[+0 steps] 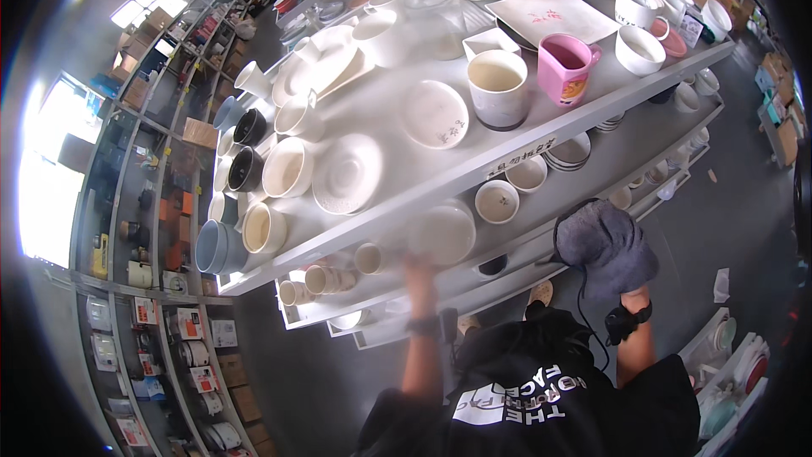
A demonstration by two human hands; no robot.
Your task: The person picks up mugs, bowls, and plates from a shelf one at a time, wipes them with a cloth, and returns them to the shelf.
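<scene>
My left hand, smeared by motion, reaches to the near edge of a white round plate at the second shelf level. Whether its fingers grip the plate cannot be made out. A bunched grey cloth covers my right hand, which holds it off to the right of the shelf front. Near the plate are two small cream cups on its right and a white cup on its left.
Crowded on the top shelf are white plates, a pink mug, a tall cream cup and dark bowls. Storage racks line the left wall. More crockery stands at lower right.
</scene>
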